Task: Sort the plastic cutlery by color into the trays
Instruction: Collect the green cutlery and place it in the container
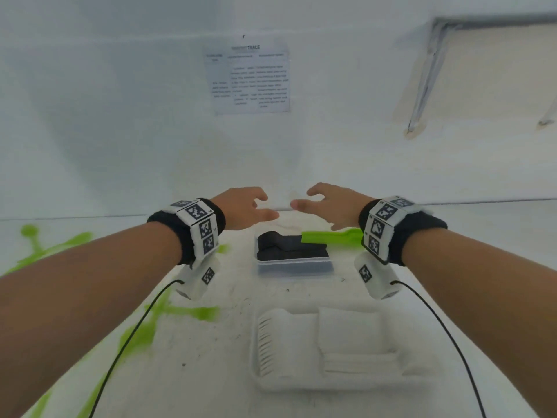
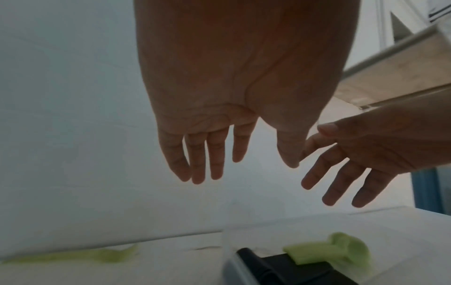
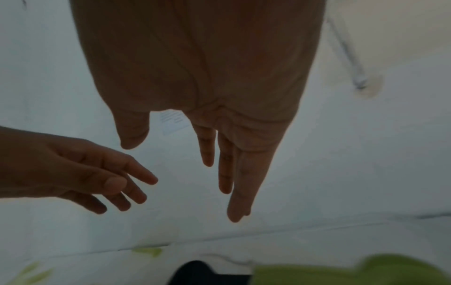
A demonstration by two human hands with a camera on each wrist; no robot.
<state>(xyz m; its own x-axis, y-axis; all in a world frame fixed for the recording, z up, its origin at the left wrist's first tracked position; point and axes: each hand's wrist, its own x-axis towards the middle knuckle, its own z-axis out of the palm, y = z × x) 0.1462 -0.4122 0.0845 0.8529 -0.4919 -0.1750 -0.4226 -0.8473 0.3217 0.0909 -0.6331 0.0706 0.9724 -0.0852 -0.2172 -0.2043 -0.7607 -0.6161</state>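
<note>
Head view: both hands hang spread and empty, left hand [image 1: 244,206] and right hand [image 1: 331,206]; the green piece [image 1: 331,236] lies just below the right hand, nearer it, long axis crosswise, one end overlapping the black tray [image 1: 295,263]

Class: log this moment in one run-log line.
left hand: open, empty | right hand: open, empty | black cutlery: in tray | green cutlery: across that tray's edge
</note>
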